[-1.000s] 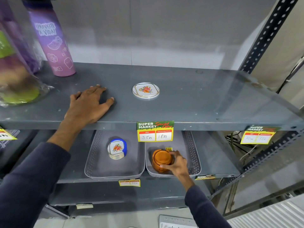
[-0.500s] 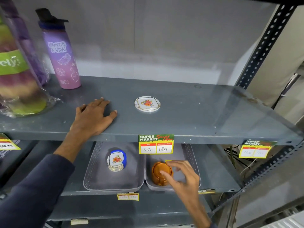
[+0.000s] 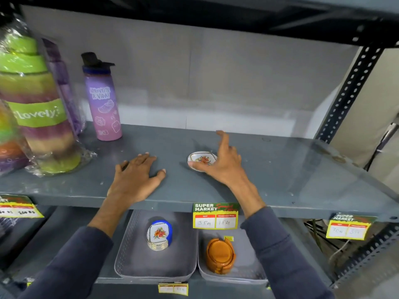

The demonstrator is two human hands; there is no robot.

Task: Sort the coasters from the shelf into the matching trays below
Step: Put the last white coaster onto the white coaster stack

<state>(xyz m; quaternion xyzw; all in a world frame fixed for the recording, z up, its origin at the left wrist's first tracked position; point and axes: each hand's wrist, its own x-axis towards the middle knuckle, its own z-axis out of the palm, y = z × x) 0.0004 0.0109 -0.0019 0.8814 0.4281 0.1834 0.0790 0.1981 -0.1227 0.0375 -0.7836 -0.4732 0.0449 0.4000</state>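
Note:
A white coaster with a flower print (image 3: 201, 159) lies on the grey shelf (image 3: 280, 169). My right hand (image 3: 222, 162) is on it, thumb at its near edge and fingers over its right side, index finger raised. My left hand (image 3: 135, 178) rests flat on the shelf to the left, holding nothing. Below, the left grey tray (image 3: 129, 255) holds a stack of matching white flower coasters (image 3: 158, 236) in a blue holder. An orange coaster set (image 3: 220, 253) stands in the right grey tray (image 3: 248, 275).
A purple water bottle (image 3: 103, 104) stands at the back left of the shelf. Wrapped stacks of coloured bowls (image 3: 36, 108) fill the far left. Yellow price tags (image 3: 216, 216) hang on the shelf's front edge. A perforated upright post (image 3: 349, 87) is on the right.
My right hand has left the orange coasters in the lower right tray and risen to the shelf, landing on the white flower coaster. My left hand stayed flat on the shelf.

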